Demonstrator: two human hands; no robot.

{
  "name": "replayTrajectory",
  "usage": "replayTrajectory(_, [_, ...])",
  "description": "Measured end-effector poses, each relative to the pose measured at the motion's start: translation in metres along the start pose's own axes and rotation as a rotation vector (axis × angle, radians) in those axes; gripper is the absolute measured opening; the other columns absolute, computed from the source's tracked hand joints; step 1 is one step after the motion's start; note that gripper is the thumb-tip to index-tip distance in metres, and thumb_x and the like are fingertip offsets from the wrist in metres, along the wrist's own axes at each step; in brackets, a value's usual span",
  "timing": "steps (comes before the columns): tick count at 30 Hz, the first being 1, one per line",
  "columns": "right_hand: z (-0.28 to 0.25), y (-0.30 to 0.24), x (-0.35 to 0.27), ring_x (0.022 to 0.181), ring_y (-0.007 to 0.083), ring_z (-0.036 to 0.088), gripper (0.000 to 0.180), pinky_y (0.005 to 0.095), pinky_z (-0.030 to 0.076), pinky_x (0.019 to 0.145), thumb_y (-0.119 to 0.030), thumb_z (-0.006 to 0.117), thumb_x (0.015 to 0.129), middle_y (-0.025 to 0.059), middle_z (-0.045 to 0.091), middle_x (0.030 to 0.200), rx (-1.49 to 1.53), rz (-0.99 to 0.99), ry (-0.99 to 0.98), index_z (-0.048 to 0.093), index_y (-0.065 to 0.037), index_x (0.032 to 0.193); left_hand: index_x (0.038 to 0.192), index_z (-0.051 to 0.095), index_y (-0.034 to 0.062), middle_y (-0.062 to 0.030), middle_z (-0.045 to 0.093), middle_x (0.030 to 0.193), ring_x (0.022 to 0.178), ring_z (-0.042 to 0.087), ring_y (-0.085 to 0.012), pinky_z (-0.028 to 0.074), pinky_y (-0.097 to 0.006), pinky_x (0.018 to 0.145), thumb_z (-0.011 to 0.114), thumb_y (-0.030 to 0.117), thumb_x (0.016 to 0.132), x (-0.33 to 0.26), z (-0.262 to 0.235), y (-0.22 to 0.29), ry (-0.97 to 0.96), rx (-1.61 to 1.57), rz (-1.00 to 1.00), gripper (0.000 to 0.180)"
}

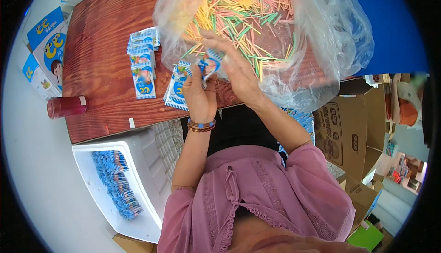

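Observation:
My left hand point(200, 99), with a beaded bracelet at the wrist, pinches a small blue-and-white packet point(210, 65) upright at the table's near edge. Just right of it is my right hand point(241, 73), its fingers stretched out and slightly blurred; its palm side faces the packet, and I cannot tell whether it touches. Partly behind my left hand lie several similar flat packets point(176, 90). Farther left an overlapping row of packets point(144, 67) rests on the wood. Beyond my hands, thin pink, yellow and green sticks point(248, 16) spread over a large clear plastic bag point(317, 28).
The reddish wooden table point(101, 46) bears a dark red cylindrical container point(67, 107) at its left corner. Below stands a white bin point(154, 161) holding many blue packets point(115, 179). Cardboard boxes point(344, 133) stand at the right; printed blue-and-white boxes point(48, 46) are at the far left.

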State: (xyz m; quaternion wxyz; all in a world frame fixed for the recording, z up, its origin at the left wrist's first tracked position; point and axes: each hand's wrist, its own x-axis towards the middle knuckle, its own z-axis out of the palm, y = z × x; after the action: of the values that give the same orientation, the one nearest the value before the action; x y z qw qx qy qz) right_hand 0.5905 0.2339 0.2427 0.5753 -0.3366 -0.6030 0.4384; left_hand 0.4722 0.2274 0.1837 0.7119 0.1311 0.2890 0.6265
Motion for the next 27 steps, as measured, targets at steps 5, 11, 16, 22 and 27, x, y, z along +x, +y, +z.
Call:
replayTrajectory(5, [-0.065, 0.014, 0.026, 0.119, 0.0215, 0.051, 0.037, 0.0342, 0.039, 0.100, -0.024, 0.051, 0.096, 0.0109, 0.055, 0.129, -0.350, 0.109, 0.003, 0.055, -0.003, 0.125, 0.093, 0.065, 0.0042, -0.0033, 0.067, 0.093, 0.080, 0.059, -0.0105, 0.049, -0.028, 0.072, 0.057, 0.024, 0.096, 0.002, -0.013, 0.007, -0.026, -0.127, -0.024, 0.022])
replayTrajectory(11, [-0.158, 0.059, 0.050, 0.096, 0.0275, 0.059, 0.031, 0.0347, 0.049, 0.083, -0.008, 0.061, 0.085, 0.0092, 0.058, 0.104, -1.120, -0.022, -0.381, 0.060, -0.011, 0.115, 0.092, 0.064, 0.0042, -0.0029, 0.066, 0.092, 0.078, 0.056, -0.0099, 0.047, -0.028, 0.072, 0.056, 0.023, 0.097, -0.002, -0.010, 0.006, -0.052, -0.188, -0.032, 0.021])
replayTrajectory(16, [-0.139, 0.055, 0.070, 0.091, 0.0300, 0.059, 0.023, 0.0391, 0.051, 0.074, -0.006, 0.061, 0.079, 0.0109, 0.054, 0.094, -1.310, -0.052, -0.633, 0.058, -0.008, 0.102, 0.096, 0.064, 0.0054, -0.0031, 0.067, 0.096, 0.083, 0.059, -0.0111, 0.048, -0.029, 0.073, 0.056, 0.023, 0.097, -0.001, -0.020, 0.005, -0.084, -0.154, -0.052, 0.019])
replayTrajectory(22, [-0.144, 0.062, 0.072, 0.088, 0.0318, 0.060, 0.024, 0.0405, 0.051, 0.073, -0.004, 0.062, 0.078, 0.0125, 0.056, 0.094, -1.362, 0.023, -0.698, 0.058, -0.006, 0.102, 0.098, 0.064, 0.0052, -0.0038, 0.067, 0.096, 0.085, 0.062, -0.0130, 0.050, -0.030, 0.072, 0.056, 0.024, 0.096, -0.002, -0.020, 0.010, -0.070, -0.172, -0.054, 0.020])
replayTrajectory(27, [-0.157, 0.055, 0.063, 0.089, 0.0295, 0.059, 0.025, 0.0372, 0.048, 0.078, -0.003, 0.061, 0.081, 0.0111, 0.061, 0.095, -1.033, 0.013, -0.527, 0.064, -0.005, 0.106, 0.099, 0.064, 0.0045, -0.0045, 0.068, 0.096, 0.086, 0.062, -0.0141, 0.052, -0.031, 0.073, 0.057, 0.024, 0.096, -0.002, -0.020, 0.007, -0.134, -0.241, -0.068, 0.021])
